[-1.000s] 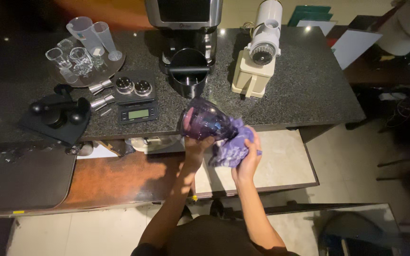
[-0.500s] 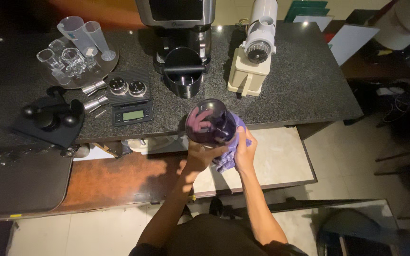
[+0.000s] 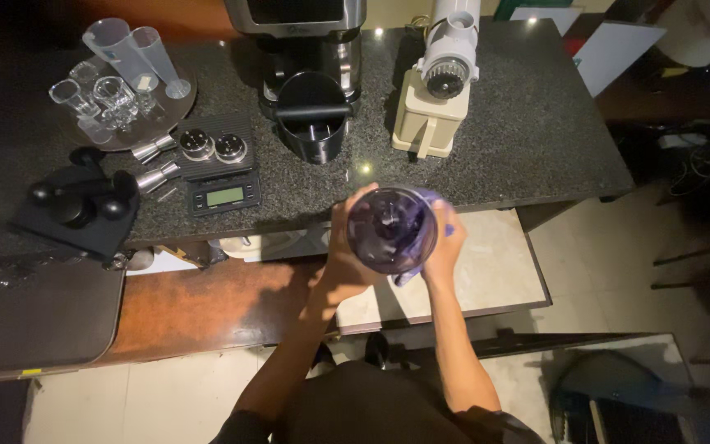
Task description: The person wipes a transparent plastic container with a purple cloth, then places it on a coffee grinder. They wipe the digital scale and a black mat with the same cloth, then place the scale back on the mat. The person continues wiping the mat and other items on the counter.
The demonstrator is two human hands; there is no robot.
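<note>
While both hands met at the front edge of the granite counter point(image 3: 519, 123), a purple-tinted clear plastic jar point(image 3: 392, 228) sat between them, mouth turned up toward the camera. Left hand point(image 3: 345, 261) was wrapped around the jar's left wall, fingers curled tight against it. Right hand point(image 3: 445, 247) pressed a purple cloth point(image 3: 431, 200) against the jar's right side; cloth mostly hidden behind the jar, only a fringe showing. Jar hung just off the counter's near edge, above a pale pull-out shelf point(image 3: 495, 271).

On the counter: black knock box point(image 3: 312, 119) directly behind the jar, cream grinder point(image 3: 429, 90) to its right, small digital scale point(image 3: 223, 197) to its left. Further left, a round tray of glassware point(image 3: 125, 86) and a black tamper stand point(image 3: 76, 205).
</note>
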